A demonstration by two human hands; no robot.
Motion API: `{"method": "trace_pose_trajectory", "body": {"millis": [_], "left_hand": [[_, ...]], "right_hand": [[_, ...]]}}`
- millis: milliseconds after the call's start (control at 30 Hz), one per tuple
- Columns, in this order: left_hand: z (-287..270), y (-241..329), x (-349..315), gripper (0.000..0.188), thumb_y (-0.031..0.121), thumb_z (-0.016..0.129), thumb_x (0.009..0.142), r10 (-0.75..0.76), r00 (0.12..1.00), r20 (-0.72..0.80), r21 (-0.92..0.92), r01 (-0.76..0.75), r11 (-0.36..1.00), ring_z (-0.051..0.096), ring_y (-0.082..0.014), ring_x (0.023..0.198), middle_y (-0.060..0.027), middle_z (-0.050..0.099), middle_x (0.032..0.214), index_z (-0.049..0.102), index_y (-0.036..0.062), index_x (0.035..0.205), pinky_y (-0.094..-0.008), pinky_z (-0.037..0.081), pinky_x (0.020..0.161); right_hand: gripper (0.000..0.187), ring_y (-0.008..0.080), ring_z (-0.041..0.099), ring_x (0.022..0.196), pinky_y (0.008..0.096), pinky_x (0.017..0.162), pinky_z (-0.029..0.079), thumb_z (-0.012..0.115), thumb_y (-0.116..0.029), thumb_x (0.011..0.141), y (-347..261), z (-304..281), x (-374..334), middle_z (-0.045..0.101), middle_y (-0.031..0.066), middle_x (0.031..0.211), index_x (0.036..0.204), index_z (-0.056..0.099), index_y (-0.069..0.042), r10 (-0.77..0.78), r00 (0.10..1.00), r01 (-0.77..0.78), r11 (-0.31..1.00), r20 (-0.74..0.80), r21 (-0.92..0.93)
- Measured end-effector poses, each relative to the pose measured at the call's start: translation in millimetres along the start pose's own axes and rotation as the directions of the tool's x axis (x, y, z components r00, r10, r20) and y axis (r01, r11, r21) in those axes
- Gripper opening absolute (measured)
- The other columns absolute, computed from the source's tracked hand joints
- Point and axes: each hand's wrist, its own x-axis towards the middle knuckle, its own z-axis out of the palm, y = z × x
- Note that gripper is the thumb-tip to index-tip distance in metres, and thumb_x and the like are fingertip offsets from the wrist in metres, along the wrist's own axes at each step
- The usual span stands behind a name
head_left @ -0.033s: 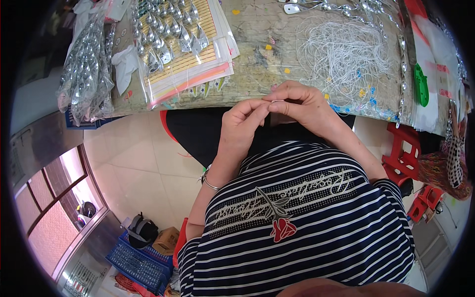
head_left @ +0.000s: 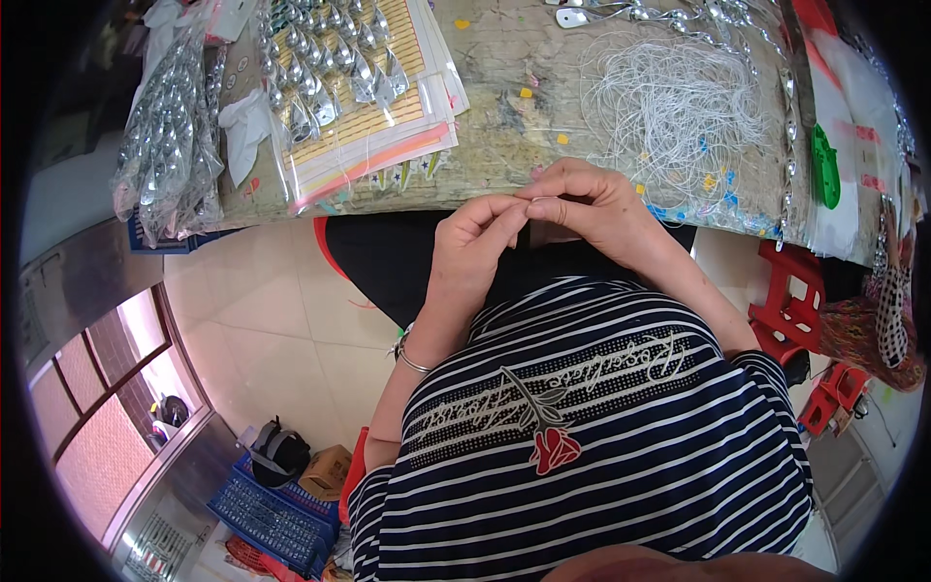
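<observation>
My left hand [head_left: 475, 233] and my right hand [head_left: 592, 209] meet at the table's front edge, just above my lap. Thumb and forefinger of each are pinched together, tips almost touching. Between them is a tiny pale bit, too small to name. Beyond my right hand lies a loose tangle of white string [head_left: 679, 107] on the worn table cover [head_left: 504, 136]. Farther left, silver twisted drop-shaped ornaments [head_left: 335, 58] rest in rows on a yellow patterned sheet in clear plastic.
A clear bag of silver ornaments [head_left: 170, 145] hangs over the table's left edge. Silver strands [head_left: 640, 14] lie at the far right, with a green plastic piece [head_left: 824, 167] near the right edge. Blue crates [head_left: 276, 514] stand on the floor at left, red stools [head_left: 790, 291] at right.
</observation>
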Motion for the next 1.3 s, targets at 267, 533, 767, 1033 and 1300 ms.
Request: {"method": "trace_pose_trajectory", "body": {"millis": [267, 533, 767, 1033, 1300], "left_hand": [[-3, 1, -1, 0.014, 0.011, 0.061, 0.087, 0.001, 1.0, 0.001, 0.07, -0.001, 0.998, 0.037, -0.0012, 0.057, 0.0055, 0.053, 0.066, 0.068, 0.0004, 0.091, -0.017, 0.026, 0.052], [-3, 5, -3, 0.013, 0.011, 0.062, 0.086, 0.002, 0.999, -0.034, 0.089, 0.001, 0.996, 0.038, -0.001, 0.058, 0.006, 0.054, 0.066, 0.069, 0.0008, 0.09, -0.0171, 0.027, 0.052], [1, 4, -3, 0.012, 0.007, 0.062, 0.086, -0.032, 0.999, -0.008, 0.053, 0.032, 0.998, 0.04, 0.0007, 0.059, 0.0064, 0.057, 0.072, 0.068, 0.0019, 0.094, -0.0154, 0.028, 0.052], [1, -1, -2, 0.014, 0.007, 0.063, 0.087, 0.006, 1.0, 0.01, 0.036, -0.007, 0.999, 0.051, -0.0003, 0.068, 0.003, 0.062, 0.079, 0.066, -0.0008, 0.098, -0.0154, 0.041, 0.062], [1, -2, -2, 0.013, 0.008, 0.062, 0.086, -0.021, 0.999, 0.027, 0.054, 0.019, 0.998, 0.048, -0.0022, 0.063, 0.0034, 0.06, 0.075, 0.067, 0.0021, 0.097, -0.0153, 0.035, 0.057]], "right_hand": [[0.008, 0.0102, 0.055, 0.084, 0.0229, 0.077, 0.043, 0.063, -0.009, 0.086, -10, -13, -3, 0.058, 0.0022, 0.085, 0.086, 0.065, -0.001, -0.084, 0.996, 0.079, 0.985, -0.026, -0.152], [0.011, 0.0073, 0.051, 0.079, 0.022, 0.073, 0.041, 0.057, -0.011, 0.09, -14, -12, -10, 0.054, -0.0004, 0.083, 0.087, 0.061, -0.001, 0.026, 0.996, -0.025, 1.0, -0.08, 0.015], [0.017, 0.0092, 0.054, 0.072, 0.023, 0.065, 0.045, 0.053, -0.015, 0.094, -8, -8, -9, 0.053, 0.0025, 0.084, 0.091, 0.061, -0.001, -0.034, 0.999, 0.033, 0.999, -0.015, -0.022], [0.017, 0.0111, 0.056, 0.087, 0.0245, 0.079, 0.043, 0.053, -0.013, 0.093, -5, -9, -8, 0.057, 0.0048, 0.089, 0.092, 0.063, 0.001, -0.115, 0.993, 0.109, 0.976, -0.022, -0.187], [0.014, 0.0035, 0.052, 0.08, 0.0212, 0.074, 0.043, 0.056, -0.016, 0.093, -8, -8, -14, 0.054, -0.0029, 0.081, 0.092, 0.06, -0.003, 0.116, 0.992, -0.11, 0.988, -0.043, 0.112]]}}
